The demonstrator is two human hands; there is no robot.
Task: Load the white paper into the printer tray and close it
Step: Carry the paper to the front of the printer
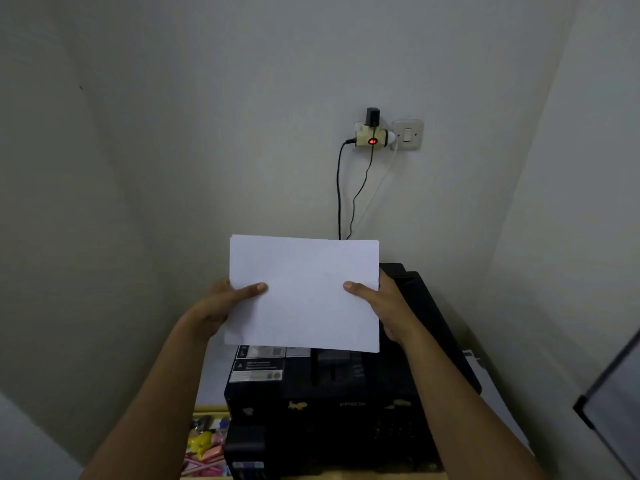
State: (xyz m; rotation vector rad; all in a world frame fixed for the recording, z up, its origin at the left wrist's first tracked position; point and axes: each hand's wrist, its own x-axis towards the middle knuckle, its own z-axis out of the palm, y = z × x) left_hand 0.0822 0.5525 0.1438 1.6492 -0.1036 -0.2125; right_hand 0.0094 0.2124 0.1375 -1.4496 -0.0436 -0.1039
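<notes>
A stack of white paper (304, 292) is held up in the air above a black printer (325, 410). My left hand (221, 306) grips the stack's left edge, thumb on the front sheet. On the right edge my right hand (384, 306) holds it the same way. The paper hides the printer's rear top. A black raised flap (426, 306) of the printer stands behind my right hand, tilted back toward the wall.
A wall adapter (371, 135) with a red light and cables hangs on the wall behind the printer, beside a light switch (408, 135). Colourful small items (206, 448) lie left of the printer. A dark-framed panel (613, 403) stands at the right edge.
</notes>
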